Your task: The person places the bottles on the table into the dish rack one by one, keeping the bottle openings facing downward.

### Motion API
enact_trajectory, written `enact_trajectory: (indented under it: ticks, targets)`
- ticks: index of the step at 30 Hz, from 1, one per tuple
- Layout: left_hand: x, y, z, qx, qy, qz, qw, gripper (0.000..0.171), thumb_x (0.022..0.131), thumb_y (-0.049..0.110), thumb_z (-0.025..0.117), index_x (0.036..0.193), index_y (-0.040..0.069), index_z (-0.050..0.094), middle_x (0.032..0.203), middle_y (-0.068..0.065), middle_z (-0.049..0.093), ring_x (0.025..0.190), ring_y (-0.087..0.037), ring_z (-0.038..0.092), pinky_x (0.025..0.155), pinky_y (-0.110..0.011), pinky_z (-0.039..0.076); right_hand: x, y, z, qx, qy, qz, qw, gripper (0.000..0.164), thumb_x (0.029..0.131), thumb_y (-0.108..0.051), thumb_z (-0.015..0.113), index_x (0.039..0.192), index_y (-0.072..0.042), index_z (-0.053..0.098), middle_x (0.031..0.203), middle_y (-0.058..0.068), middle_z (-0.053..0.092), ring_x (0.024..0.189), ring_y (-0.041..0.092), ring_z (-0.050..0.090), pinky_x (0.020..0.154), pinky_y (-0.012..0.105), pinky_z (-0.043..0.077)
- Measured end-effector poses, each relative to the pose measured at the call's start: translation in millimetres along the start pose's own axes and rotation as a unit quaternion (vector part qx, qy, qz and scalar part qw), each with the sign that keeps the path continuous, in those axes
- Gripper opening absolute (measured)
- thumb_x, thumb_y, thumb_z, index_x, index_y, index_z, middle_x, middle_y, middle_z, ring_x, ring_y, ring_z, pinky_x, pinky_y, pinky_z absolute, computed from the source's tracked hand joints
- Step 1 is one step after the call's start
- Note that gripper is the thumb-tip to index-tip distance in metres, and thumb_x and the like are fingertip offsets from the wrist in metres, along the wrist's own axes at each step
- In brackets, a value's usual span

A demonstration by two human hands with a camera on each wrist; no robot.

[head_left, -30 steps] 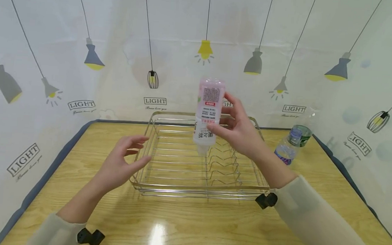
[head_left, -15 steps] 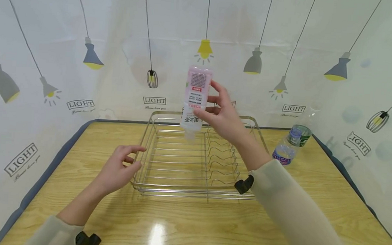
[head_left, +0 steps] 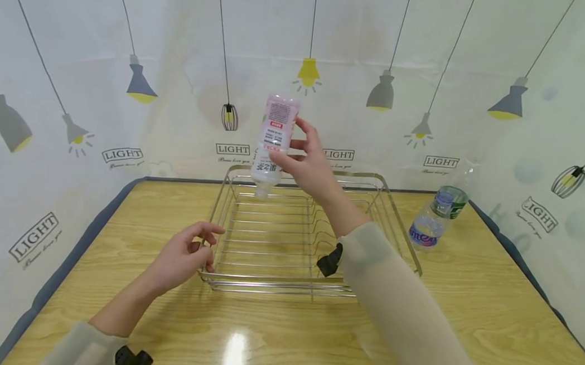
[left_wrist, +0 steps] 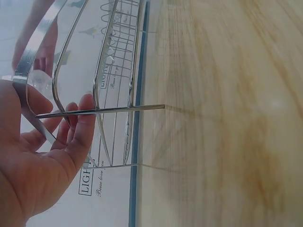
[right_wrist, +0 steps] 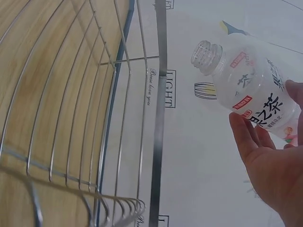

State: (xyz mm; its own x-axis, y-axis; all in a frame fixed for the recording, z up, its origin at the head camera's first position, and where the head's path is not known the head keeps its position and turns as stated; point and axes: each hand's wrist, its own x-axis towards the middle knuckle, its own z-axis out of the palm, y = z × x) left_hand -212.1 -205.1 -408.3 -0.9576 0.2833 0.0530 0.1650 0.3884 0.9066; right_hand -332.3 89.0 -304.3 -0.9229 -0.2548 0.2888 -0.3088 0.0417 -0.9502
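My right hand pinches a clear plastic drink bottle with a pink-and-white label between thumb and fingers. The bottle is tilted upside down over the back left part of a wire dish rack. Its threaded neck has no cap in the right wrist view, and the bottle looks empty. My left hand is at the rack's front left corner, fingers loosely bent over the rim. The left wrist view shows the rack's rim and wires crossing in front of that hand.
A clear bottle with a purple label stands to the rack's right. Just behind it is another bottle with a green label. The wooden table ends at a patterned wall covering.
My right hand has carried the upside-down bottle leftward and up, tilting it more. My left hand has lowered to the rack's corner, its fingers bending more. The rack stays put.
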Motion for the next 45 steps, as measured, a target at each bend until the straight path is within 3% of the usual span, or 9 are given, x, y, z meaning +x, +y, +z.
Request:
enact_trajectory:
  ticks: [5,12,22,29,45]
  targets:
    - [0.6,1.4,3.6,-0.006,0.0,0.002,1.0,0.046,0.1,-0.002,0.053,0.145,0.005,0.061,0.119,-0.022,0.051,0.072,-0.02,0.064,0.072,-0.037,0.066,6.2,9.9,8.1,0.005,0.007,0.014,1.0,0.094,0.101,-0.019,0.081,0.173,-0.031,0.021,0.144,0.016,0.058,0.126,0.032,0.069,0.104,0.043,0.064]
    - [1.9,4.2,6.0,-0.004,0.003,0.006,1.0,0.046,0.099,-0.001,0.053,0.144,0.004,0.061,0.117,-0.021,0.051,0.071,-0.021,0.066,0.062,-0.034,0.061,15.9,17.7,16.3,0.0,0.01,0.024,1.0,0.097,0.101,-0.021,0.082,0.174,-0.032,0.02,0.146,0.017,0.056,0.126,0.031,0.068,0.105,0.044,0.064]
    - [-0.2,2.5,9.0,-0.024,0.018,0.011,0.9995,0.046,0.097,-0.003,0.053,0.142,0.004,0.062,0.117,-0.02,0.05,0.068,-0.018,0.064,0.069,-0.037,0.066,28.2,29.1,32.1,-0.012,0.016,0.055,0.998,0.098,0.101,-0.023,0.082,0.175,-0.034,0.018,0.148,0.016,0.056,0.125,0.031,0.069,0.105,0.044,0.063]
    - [-0.6,0.6,10.0,-0.031,0.019,0.016,0.9992,0.042,0.099,-0.002,0.054,0.14,0.003,0.061,0.115,-0.02,0.05,0.068,-0.015,0.061,0.072,-0.038,0.067,30.6,47.0,45.6,-0.04,0.014,0.079,0.996,0.097,0.101,-0.021,0.081,0.175,-0.032,0.019,0.151,0.018,0.055,0.127,0.035,0.069,0.107,0.053,0.062]
    - [0.2,0.0,6.8,-0.018,0.019,0.007,0.9996,0.038,0.102,-0.001,0.057,0.14,0.003,0.061,0.113,-0.018,0.051,0.067,-0.017,0.061,0.071,-0.038,0.068,27.9,73.8,61.6,-0.087,-0.034,0.113,0.989,0.099,0.102,-0.018,0.078,0.176,-0.031,0.014,0.156,0.016,0.058,0.133,0.035,0.067,0.111,0.052,0.059]
